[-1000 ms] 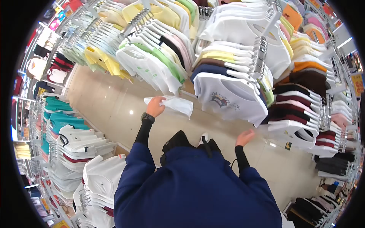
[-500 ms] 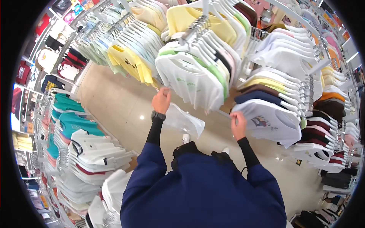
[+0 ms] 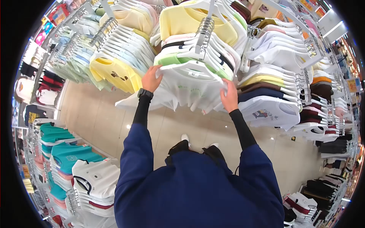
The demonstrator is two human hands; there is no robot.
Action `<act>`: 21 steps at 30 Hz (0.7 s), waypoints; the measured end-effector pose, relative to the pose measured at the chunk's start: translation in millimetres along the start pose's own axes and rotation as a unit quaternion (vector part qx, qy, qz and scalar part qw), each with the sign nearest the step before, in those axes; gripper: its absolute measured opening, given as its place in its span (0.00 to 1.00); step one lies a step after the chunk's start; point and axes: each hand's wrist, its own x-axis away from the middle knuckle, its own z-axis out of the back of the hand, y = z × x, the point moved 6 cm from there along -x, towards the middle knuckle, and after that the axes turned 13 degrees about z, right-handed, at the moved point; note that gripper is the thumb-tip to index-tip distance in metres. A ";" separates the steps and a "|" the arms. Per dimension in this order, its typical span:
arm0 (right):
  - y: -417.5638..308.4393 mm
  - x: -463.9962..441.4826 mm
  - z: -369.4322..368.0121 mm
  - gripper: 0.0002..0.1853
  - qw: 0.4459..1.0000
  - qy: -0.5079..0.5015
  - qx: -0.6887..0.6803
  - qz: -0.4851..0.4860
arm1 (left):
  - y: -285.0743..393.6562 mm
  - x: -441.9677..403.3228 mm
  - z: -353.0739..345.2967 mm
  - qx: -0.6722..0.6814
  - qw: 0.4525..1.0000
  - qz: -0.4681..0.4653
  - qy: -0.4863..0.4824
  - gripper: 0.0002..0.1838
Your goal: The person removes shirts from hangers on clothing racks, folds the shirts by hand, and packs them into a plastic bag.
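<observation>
A white shirt with faint green print [image 3: 194,85] hangs at the front of a rack arm, its hanger hooked among several others. My left hand [image 3: 152,79] is closed on the shirt's left shoulder, and a dark watch circles that wrist. On the right shoulder my right hand [image 3: 229,95] is closed as well. A thin whitish sheet [image 3: 131,102], perhaps plastic, hangs below and beside my left hand; whether that hand also grips it is unclear. Green and pale garments stand right behind the shirt.
Left of the shirt hangs a yellow shirt [image 3: 116,74]; right of it, a white printed shirt [image 3: 268,112]. Teal shirts [image 3: 74,155] fill a rack at the lower left. Tiled floor [image 3: 171,127] lies between the racks, with my shoes on it.
Both hands have come up to the front white shirt and closed on its shoulders. The whitish sheet, earlier hanging over the floor beside my left hand, now lies further left against the shirts.
</observation>
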 end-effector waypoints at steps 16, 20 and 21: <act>-13.0 35.9 8.0 0.14 0.890 -0.093 -0.425 -0.137 | 21.3 42.9 41.4 0.034 0.998 -0.043 -0.035 0.21; -29.4 10.3 -20.9 0.10 0.725 -0.080 -0.666 -0.153 | 86.9 41.0 39.8 0.063 0.988 -0.015 -0.144 0.23; -33.6 7.5 -28.8 0.10 0.673 -0.076 -0.716 -0.171 | 106.2 42.7 38.1 0.082 0.984 -0.011 -0.160 0.24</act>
